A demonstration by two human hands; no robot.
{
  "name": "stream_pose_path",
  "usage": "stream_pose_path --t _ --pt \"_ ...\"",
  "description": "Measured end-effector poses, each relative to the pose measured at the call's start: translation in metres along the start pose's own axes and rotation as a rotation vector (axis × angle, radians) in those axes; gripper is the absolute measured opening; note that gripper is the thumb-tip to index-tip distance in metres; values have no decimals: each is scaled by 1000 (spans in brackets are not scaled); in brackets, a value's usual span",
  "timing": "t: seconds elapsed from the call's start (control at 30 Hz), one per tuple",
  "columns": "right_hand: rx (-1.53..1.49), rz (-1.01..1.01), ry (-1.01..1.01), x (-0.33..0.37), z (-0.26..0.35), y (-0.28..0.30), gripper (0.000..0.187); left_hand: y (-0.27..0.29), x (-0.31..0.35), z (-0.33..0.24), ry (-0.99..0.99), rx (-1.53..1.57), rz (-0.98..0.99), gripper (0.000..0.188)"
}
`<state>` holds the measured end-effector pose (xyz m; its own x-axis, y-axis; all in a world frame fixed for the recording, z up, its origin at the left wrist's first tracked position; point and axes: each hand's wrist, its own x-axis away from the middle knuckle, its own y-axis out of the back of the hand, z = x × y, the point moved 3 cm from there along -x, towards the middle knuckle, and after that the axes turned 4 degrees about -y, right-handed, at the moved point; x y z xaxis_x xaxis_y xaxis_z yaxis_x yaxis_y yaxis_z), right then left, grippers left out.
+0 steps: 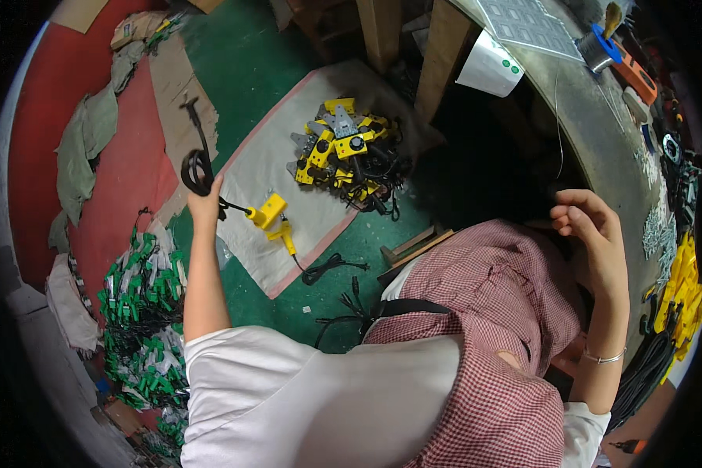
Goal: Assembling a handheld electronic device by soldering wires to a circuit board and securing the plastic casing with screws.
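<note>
My left hand [204, 204] is closed around a bundled black cable [196, 173], its loose end sticking up past the fingers. From this cable hangs a yellow box-shaped device [271, 210] over the pale cloth. Just below it is a yellow connector [284, 234], whose black cord trails to the green floor. To the right, my right hand [593, 234] is raised by the workbench edge, fingers loosely bent and nothing visible in them. Thin wire from a blue-rimmed spool [599, 48] dangles near its fingertips.
A heap of yellow and black devices [343, 148] lies on the pale cloth [249, 171]. Green-and-white parts [140, 281] are piled at the left. The workbench [577, 109] carries tools, small screws and yellow parts [678, 288]. Black cords [347, 308] lie by my lap.
</note>
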<state>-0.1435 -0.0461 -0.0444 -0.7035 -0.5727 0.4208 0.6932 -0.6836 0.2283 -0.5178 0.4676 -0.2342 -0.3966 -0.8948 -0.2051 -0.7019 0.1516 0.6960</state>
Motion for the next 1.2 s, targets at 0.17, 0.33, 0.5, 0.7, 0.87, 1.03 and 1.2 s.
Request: stream_pose_path --t 0.17,0.33,0.5,0.7,0.87,1.03,1.2 --pt "-4 -14 21 6 -1 0 25 -13 66 85 150 -341 144 36" --pt "-54 -111 8 12 -7 8 26 -78 166 154 100 -858 862 56" --pt "-21 -224 26 26 -4 14 26 -144 191 162 545 -1040 1319 56" --pt "195 -254 25 38 9 15 21 -178 61 84 310 -640 760 41" --pt "448 -257 182 53 31 20 24 -165 -75 -165 -467 -172 13 25" --pt "576 -295 240 70 21 39 25 -164 -118 -441 -940 249 -141 29" --pt "534 -493 233 103 7 66 23 -188 -173 -559 -912 93 -336 50"
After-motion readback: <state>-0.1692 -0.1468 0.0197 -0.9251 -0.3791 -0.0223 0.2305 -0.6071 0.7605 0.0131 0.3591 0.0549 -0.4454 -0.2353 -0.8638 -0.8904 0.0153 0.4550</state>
